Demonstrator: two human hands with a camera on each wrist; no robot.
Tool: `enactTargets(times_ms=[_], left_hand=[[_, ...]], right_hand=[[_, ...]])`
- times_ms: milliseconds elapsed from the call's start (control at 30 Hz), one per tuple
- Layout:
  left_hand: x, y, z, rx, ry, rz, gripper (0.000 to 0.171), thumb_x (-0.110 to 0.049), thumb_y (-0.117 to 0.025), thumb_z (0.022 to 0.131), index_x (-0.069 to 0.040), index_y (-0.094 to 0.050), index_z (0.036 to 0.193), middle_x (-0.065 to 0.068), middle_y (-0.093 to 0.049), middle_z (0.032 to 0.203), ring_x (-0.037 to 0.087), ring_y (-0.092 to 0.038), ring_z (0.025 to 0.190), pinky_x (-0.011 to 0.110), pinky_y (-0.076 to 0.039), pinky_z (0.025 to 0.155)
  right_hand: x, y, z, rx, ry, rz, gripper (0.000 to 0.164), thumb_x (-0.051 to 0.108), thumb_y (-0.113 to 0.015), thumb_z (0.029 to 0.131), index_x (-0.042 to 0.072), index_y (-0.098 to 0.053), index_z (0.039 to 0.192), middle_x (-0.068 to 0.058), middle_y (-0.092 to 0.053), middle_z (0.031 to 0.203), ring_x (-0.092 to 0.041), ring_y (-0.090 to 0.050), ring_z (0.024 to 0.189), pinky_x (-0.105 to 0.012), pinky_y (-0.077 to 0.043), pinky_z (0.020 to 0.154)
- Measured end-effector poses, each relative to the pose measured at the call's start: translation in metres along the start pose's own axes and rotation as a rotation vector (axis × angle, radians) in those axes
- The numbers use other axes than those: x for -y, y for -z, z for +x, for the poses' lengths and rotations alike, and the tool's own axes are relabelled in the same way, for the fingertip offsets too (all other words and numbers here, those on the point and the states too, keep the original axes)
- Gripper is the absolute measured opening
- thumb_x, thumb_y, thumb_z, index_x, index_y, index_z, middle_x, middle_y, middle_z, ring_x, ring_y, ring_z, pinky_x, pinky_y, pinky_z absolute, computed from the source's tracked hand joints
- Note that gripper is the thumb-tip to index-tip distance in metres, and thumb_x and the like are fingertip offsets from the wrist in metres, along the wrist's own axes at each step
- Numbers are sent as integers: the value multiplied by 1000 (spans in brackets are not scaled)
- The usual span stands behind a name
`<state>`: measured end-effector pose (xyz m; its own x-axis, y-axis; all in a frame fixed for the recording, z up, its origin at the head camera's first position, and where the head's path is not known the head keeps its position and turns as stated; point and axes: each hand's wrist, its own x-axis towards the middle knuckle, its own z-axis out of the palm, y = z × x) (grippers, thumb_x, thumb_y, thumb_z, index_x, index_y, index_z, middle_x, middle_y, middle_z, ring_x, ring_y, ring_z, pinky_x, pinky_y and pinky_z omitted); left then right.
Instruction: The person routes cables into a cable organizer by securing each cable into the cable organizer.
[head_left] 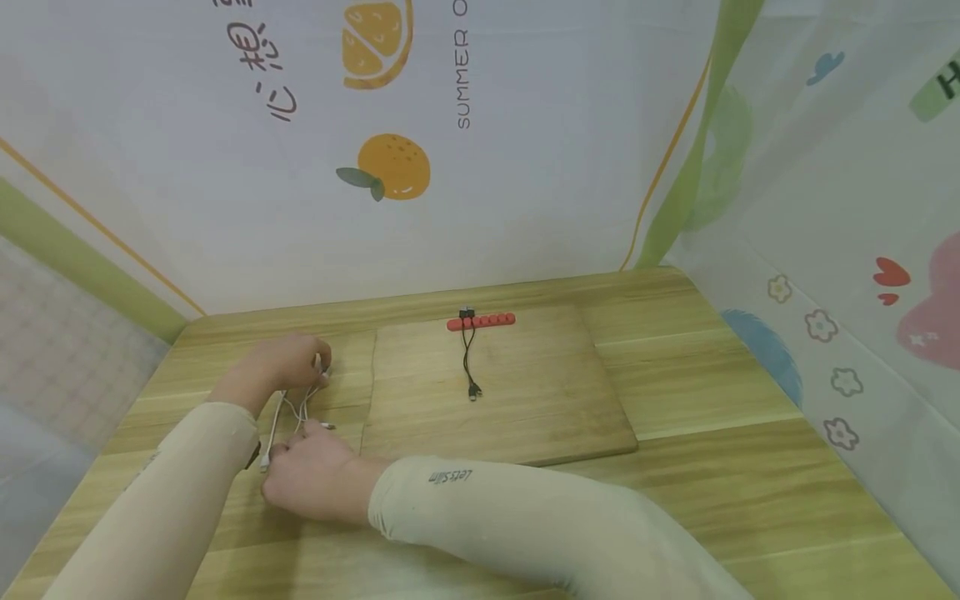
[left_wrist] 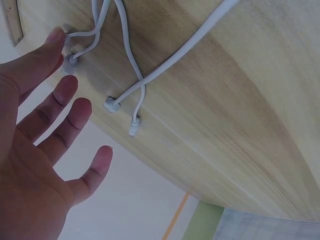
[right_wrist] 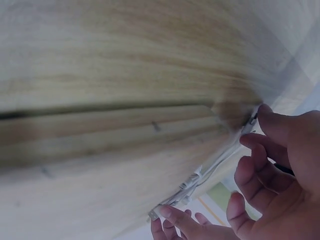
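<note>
Several thin white charging cables point(head_left: 272, 429) lie crossed on the left of the table. My left hand point(head_left: 281, 367) pinches a white cable end between thumb and forefinger at their far side; the other fingers are spread. In the left wrist view, two more white connectors point(left_wrist: 134, 126) rest on the wood beside that hand. Nearer the front edge, my right hand point(head_left: 318, 475) pinches a white cable end with thumb and forefinger, partly hidden by the fingers. A white plug point(head_left: 264, 461) shows just left of the right hand.
Right of the hands, a thin wooden board point(head_left: 540, 392) lies on the wooden table point(head_left: 697, 383). At its far edge sits a red cable-holder strip point(head_left: 495, 320) with two black plugs in it; their black cable point(head_left: 466, 358) runs toward the front. A printed curtain point(head_left: 525, 183) hangs behind.
</note>
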<state>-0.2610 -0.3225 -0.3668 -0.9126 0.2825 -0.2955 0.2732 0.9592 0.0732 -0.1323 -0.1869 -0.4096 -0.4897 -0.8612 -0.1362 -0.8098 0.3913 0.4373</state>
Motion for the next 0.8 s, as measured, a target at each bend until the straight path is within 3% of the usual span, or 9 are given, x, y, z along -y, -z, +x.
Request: enactTargets(times_ms=[267, 600, 800], left_hand=[[1, -1, 1, -7, -4, 8, 25, -26, -80, 93, -11, -74, 112, 9, -73, 101, 29, -68, 95, 60, -56, 80], [5, -5, 5, -3, -21, 11, 23, -23, -80, 93, -11, -74, 112, 9, -73, 100, 28, -68, 94, 58, -57, 81], [6, -4, 4, 1, -10, -2, 26, -23, -80, 92, -8, -74, 113, 11, -74, 102, 30, -69, 95, 60, -57, 81]], right_hand=[[-4, 2, 0, 31, 26, 33, 21, 45, -51, 111, 58, -67, 115, 26, -66, 130, -3, -59, 113, -29, -42, 101], [-5, 3, 3, 25, 48, 71, 21, 39, -51, 112, 50, -69, 110, 29, -71, 113, 0, -60, 91, -26, -49, 93], [-7, 5, 1, 56, 85, 74, 22, 40, -47, 113, 50, -67, 112, 31, -70, 116, 3, -58, 92, -24, -49, 93]])
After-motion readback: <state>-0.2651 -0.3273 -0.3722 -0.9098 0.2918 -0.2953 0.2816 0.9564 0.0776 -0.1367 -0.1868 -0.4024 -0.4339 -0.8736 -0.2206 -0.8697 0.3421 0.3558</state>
